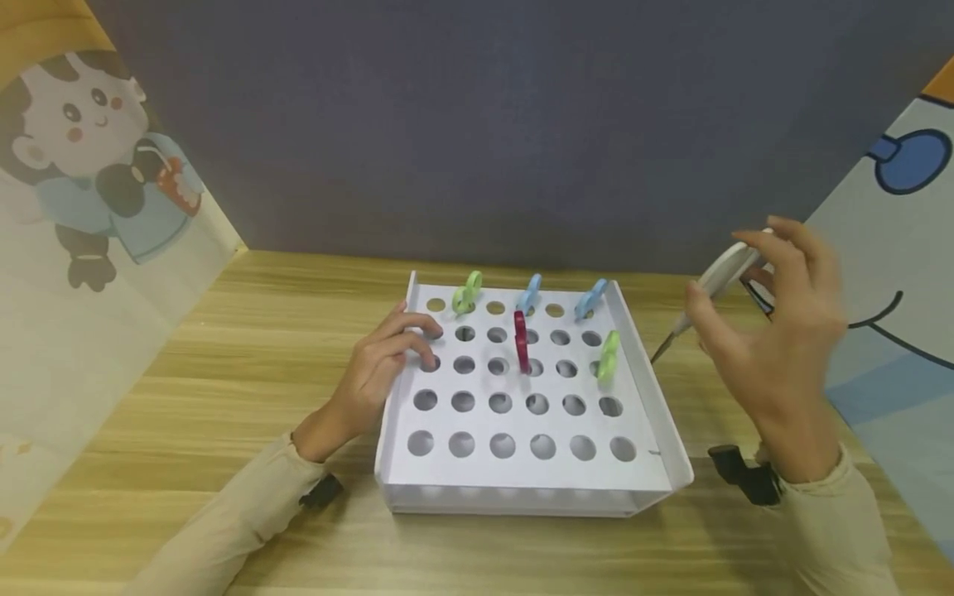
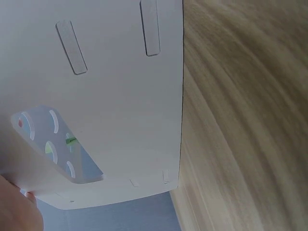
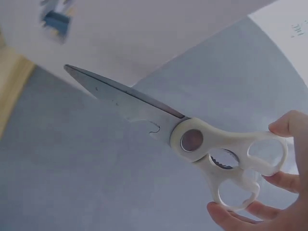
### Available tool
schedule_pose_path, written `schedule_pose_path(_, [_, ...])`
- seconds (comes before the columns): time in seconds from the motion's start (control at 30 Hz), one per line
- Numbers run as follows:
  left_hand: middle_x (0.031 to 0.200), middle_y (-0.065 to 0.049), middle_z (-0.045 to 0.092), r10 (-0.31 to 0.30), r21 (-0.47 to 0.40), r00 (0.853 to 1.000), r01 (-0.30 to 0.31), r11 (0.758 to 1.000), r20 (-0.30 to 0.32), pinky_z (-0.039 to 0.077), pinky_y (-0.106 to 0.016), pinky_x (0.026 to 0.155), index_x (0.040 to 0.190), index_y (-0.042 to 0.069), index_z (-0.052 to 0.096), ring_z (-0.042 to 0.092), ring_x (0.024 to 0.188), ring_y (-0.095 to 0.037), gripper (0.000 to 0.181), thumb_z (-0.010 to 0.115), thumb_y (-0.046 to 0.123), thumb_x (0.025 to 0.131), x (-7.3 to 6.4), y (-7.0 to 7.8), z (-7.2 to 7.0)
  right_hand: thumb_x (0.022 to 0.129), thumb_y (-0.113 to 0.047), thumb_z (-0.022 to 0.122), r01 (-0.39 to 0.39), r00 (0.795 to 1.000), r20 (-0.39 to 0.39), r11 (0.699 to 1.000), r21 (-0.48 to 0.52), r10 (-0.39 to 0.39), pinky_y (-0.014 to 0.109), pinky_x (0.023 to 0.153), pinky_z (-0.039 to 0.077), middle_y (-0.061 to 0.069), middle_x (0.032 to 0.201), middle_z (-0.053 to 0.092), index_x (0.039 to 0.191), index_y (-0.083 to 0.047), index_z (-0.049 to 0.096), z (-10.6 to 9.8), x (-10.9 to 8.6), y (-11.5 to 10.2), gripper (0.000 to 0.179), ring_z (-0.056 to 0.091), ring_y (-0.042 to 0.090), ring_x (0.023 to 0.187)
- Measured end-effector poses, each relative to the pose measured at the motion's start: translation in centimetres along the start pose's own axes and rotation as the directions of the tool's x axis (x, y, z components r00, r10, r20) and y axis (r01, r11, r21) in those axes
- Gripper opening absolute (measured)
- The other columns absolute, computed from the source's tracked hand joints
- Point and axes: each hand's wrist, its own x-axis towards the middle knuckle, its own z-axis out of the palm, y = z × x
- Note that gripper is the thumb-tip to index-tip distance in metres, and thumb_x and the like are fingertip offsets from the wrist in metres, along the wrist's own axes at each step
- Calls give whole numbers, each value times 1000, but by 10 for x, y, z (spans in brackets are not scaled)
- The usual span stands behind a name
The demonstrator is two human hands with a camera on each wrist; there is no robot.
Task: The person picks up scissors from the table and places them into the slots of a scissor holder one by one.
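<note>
White rack (image 1: pixel 484 473) mid-frame holds five coloured handles (image 1: pixel 522 352) in its upper holes, left hand (image 1: pixel 368 368) curled over its left side, right hand (image 1: pixel 786 343) pinching scissors (image 1: pixel 723 271) over the desk (image 1: pixel 224 389) at right.

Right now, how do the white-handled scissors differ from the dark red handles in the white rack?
The white-handled scissors are held in the right hand; the dark red handles stand in the white rack. The scissors' blades are in plain sight, while none show with the dark red handles. The colours differ too: white against dark red.
</note>
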Motion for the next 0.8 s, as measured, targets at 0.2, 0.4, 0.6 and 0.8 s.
schedule_pose_path(0.2, [113, -16, 64, -3, 1, 1000, 3, 1000, 1, 17, -53, 122, 80, 6, 64, 56, 117, -29, 33, 32, 0, 83, 0, 0, 0, 72, -34, 71, 26, 994, -105, 998, 60, -20, 13, 93, 48, 10, 132, 57, 110, 8, 66, 0, 5, -32, 56, 57, 25, 113])
schedule_pose_path(0.4, [113, -17, 64, 7, -3, 1000, -7, 1000, -2, 17, -54, 122, 80, 6, 64, 56, 117, -30, 32, 32, 0, 83, 0, 0, 0, 72, -37, 74, 118, 981, -167, 988, 105, -99, 22, 96, 51, 12, 133, 55, 108, 7, 66, 2, 14, -40, 57, 58, 32, 111])
schedule_pose_path(0.6, [112, -17, 64, 6, -5, 1000, -6, 1000, -5, 17, -53, 122, 79, 5, 64, 56, 117, -30, 31, 33, -1, 82, 0, 0, 0, 69, -31, 77, 169, 975, -184, 958, 233, -127, 37, 99, 54, 16, 130, 55, 104, 10, 65, 8, 25, -55, 56, 59, 34, 114])
schedule_pose_path(0.8, [113, -15, 64, 4, -5, 1000, -4, 1000, 0, 17, -52, 123, 79, 4, 64, 57, 117, -29, 32, 32, 0, 83, 0, 0, -1, 70, -28, 78, 204, 976, -138, 931, 301, -169, 45, 102, 51, 17, 130, 55, 107, 10, 64, 16, 33, -76, 54, 59, 34, 117])
